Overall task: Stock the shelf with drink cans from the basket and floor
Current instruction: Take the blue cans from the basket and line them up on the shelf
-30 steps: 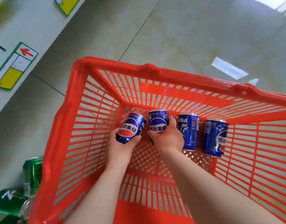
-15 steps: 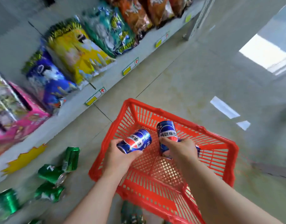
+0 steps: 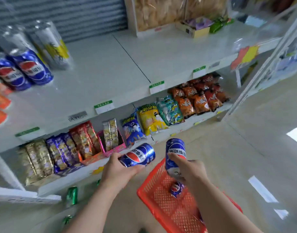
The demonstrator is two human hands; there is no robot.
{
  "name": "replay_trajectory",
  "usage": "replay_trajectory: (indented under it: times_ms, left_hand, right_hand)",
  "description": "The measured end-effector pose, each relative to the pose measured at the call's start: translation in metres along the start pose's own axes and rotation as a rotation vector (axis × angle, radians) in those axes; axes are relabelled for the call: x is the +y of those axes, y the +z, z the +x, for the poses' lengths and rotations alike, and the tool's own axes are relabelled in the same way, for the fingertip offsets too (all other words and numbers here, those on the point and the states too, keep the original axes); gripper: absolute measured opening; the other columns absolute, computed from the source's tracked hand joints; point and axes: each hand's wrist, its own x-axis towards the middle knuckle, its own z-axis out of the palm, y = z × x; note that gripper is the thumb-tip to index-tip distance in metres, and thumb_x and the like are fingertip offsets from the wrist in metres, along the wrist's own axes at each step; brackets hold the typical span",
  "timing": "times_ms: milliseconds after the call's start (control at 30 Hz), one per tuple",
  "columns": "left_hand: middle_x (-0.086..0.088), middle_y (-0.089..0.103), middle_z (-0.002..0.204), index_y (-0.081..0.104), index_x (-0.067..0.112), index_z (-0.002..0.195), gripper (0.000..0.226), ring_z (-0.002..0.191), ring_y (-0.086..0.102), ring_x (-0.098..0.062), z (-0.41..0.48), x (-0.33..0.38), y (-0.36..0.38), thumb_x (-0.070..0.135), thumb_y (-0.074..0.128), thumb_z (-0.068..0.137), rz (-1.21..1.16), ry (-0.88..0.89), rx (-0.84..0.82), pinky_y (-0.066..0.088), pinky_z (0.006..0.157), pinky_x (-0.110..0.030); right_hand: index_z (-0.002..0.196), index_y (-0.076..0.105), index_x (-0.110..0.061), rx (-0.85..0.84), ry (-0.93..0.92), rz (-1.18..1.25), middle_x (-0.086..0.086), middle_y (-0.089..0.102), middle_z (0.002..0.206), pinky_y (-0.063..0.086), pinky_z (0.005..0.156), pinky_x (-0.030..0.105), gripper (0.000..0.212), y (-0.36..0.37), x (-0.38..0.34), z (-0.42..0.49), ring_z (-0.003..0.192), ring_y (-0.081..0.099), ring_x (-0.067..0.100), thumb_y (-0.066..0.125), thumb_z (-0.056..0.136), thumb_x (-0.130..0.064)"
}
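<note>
Shelf (image 3: 110,68): bare grey stretch up beyond the basket (image 3: 163,204); shelf cans (image 3: 31,68) stand far up-left of it.
Left hand (image 3: 117,172): wrapped round a sideways can (image 3: 138,155), above the basket's left rim.
Right hand (image 3: 191,172): clamped on an upright can (image 3: 175,148), above the basket.
Tip: probably turn the sideways can upright before setting it down.

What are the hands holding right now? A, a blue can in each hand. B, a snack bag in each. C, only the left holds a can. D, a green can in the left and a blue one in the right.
A: the left hand grips a sideways blue can, and the right hand grips a second blue can, held near upright.
</note>
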Motion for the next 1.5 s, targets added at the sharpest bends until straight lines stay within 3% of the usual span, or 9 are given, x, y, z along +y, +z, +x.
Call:
replay_trajectory:
  times_ms: [67,200,400,633,767,933,1167,1300,1500]
  left_hand:
    - [0.001,0.058,0.106,0.044,0.024,0.110,0.067,0.088,0.057,-0.016,-0.021,0.013,-0.037,0.035,0.088,0.060,-0.034,-0.007,0.053,0.046,0.073,-0.028]
    - [0.002,0.056,0.099,0.044,0.023,0.106,0.061,0.076,0.054,-0.007,-0.063,0.032,-0.110,0.032,0.087,0.064,-0.081,-0.014,0.154,0.041,0.062,-0.021]
    - [-0.003,0.068,0.099,0.059,0.016,0.106,0.077,0.085,0.065,-0.020,-0.094,0.044,-0.200,0.049,0.089,0.043,-0.101,-0.091,0.238,0.055,0.081,-0.038]
    - [-0.003,0.062,0.101,0.049,0.017,0.105,0.070,0.082,0.060,-0.016,-0.118,0.051,-0.292,0.042,0.090,0.053,-0.101,-0.081,0.246,0.052,0.069,-0.030]
    - [0.001,0.065,0.105,0.053,0.017,0.113,0.078,0.092,0.062,-0.018,-0.116,0.054,-0.338,0.047,0.089,0.051,-0.070,-0.057,0.241,0.052,0.086,-0.035]
    - [0.008,0.069,0.100,0.059,0.020,0.111,0.087,0.088,0.063,-0.013,-0.094,0.066,-0.373,0.062,0.085,0.039,-0.048,-0.046,0.257,0.053,0.083,-0.034]
    - [0.005,0.069,0.091,0.061,0.021,0.098,0.060,0.083,0.064,-0.016,-0.052,0.084,-0.393,0.049,0.087,0.051,0.038,-0.043,0.303,0.055,0.080,-0.035]
    - [0.008,0.069,0.097,0.058,0.021,0.103,0.077,0.084,0.065,-0.014,-0.017,0.101,-0.394,0.058,0.083,0.041,0.179,-0.021,0.324,0.055,0.075,-0.030]
    - [0.006,0.066,0.102,0.052,0.022,0.108,0.071,0.087,0.063,-0.017,0.035,0.133,-0.383,0.051,0.085,0.052,0.448,0.088,0.265,0.055,0.075,-0.035]
  right_hand:
    - [0.083,0.067,-0.002,-0.036,-0.032,-0.004,0.019,0.073,0.079,0.062,0.070,0.048,0.060,0.007,-0.028,-0.032,0.069,0.073,0.034,0.089,0.048,-0.046]
    - [0.087,0.062,0.000,-0.098,-0.106,-0.064,0.018,0.070,0.083,0.062,0.071,0.049,0.058,0.023,-0.073,-0.103,0.072,0.072,0.033,0.089,0.059,-0.043]
    - [0.099,0.058,-0.002,-0.221,-0.125,-0.080,0.013,0.063,0.086,0.061,0.077,0.046,0.056,0.063,-0.114,-0.196,0.079,0.067,0.028,0.088,0.066,-0.034]
    - [0.091,0.056,-0.007,-0.287,-0.177,-0.140,0.013,0.065,0.084,0.061,0.077,0.049,0.048,0.119,-0.143,-0.276,0.074,0.067,0.026,0.088,0.067,-0.033]
    - [0.099,0.058,-0.002,-0.302,-0.180,-0.181,0.014,0.065,0.087,0.061,0.075,0.045,0.056,0.154,-0.169,-0.306,0.073,0.066,0.026,0.088,0.066,-0.036]
    - [0.104,0.054,-0.003,-0.334,-0.206,-0.214,0.012,0.059,0.086,0.061,0.074,0.044,0.056,0.193,-0.210,-0.317,0.075,0.064,0.026,0.086,0.069,-0.033]
    - [0.098,0.053,-0.007,-0.341,-0.221,-0.395,0.011,0.059,0.083,0.060,0.072,0.037,0.056,0.240,-0.247,-0.293,0.069,0.062,0.023,0.086,0.067,-0.039]
    - [0.098,0.055,-0.007,-0.361,-0.227,-0.482,0.014,0.064,0.091,0.059,0.069,0.035,0.057,0.260,-0.268,-0.262,0.082,0.067,0.028,0.088,0.063,-0.039]
    - [0.087,0.054,-0.006,-0.326,-0.361,-0.727,0.008,0.058,0.077,0.057,0.067,0.034,0.053,0.280,-0.309,-0.214,0.070,0.060,0.023,0.084,0.066,-0.044]
